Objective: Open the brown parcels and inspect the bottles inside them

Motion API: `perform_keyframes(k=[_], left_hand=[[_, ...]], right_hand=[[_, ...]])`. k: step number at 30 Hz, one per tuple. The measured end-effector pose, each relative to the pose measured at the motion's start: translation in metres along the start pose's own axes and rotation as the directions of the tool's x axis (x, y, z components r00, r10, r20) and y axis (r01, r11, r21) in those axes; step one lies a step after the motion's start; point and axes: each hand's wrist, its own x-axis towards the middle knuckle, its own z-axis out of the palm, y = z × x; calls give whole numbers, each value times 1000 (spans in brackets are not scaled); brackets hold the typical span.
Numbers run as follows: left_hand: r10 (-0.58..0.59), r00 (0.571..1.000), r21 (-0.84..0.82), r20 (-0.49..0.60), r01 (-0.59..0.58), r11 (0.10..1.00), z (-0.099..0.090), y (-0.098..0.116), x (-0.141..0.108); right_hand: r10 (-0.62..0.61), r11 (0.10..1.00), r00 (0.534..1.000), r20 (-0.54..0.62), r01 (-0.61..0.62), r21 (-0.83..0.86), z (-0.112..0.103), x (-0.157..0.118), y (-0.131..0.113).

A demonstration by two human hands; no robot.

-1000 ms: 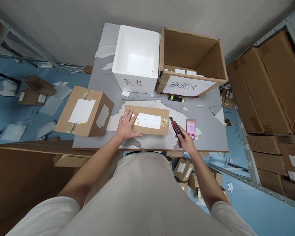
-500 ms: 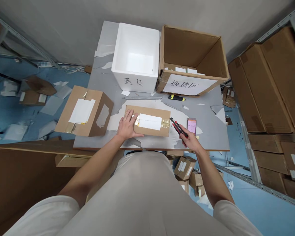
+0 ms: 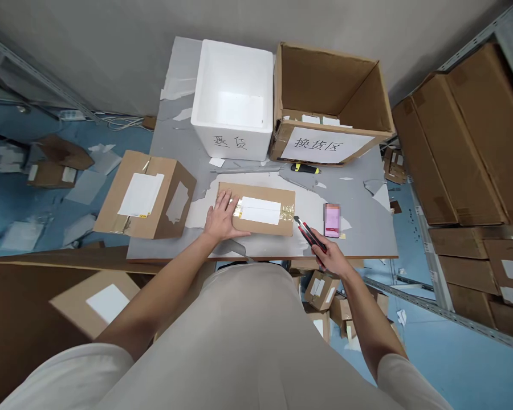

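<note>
A flat cardboard box (image 3: pixel 287 196) with a white label and shiny tape lies on the table in front of me. My left hand (image 3: pixel 222 219) rests on its left end, fingers spread. In my right hand (image 3: pixel 330 255) is a red and black utility knife (image 3: pixel 311 236), its tip just off the box's right end. Just right of the knife lies a phone (image 3: pixel 332 221) with a pink screen. Behind the box is a second, yellow and black utility knife (image 3: pixel 305 168).
A taller labelled carton (image 3: pixel 175 176) stands at the table's left. At the back are a white foam box (image 3: pixel 235 139) and a big open carton (image 3: pixel 333 145) with handwritten signs. Shelves of cartons (image 3: pixel 453 148) line the right; more boxes (image 3: pixel 322 287) lie on the floor.
The knife in my right hand has moved slightly down and toward me, away from the box's taped right end. My left hand stays put. A labelled carton now shows at lower left.
</note>
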Motion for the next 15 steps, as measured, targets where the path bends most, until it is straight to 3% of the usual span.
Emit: perform_keyframes(k=[6, 11, 15], left_hand=[[61, 996, -25, -58, -63, 998, 3, -5, 1], [54, 998, 1, -33, -54, 999, -1, -3, 1], [0, 1000, 33, -9, 1, 999, -2, 1, 0]], right_hand=[[-5, 1000, 1000, -2, 5, 8, 16, -13, 1], [-5, 1000, 1000, -17, 5, -8, -4, -20, 7], [-23, 1000, 971, -239, 21, -11, -24, -16, 26]])
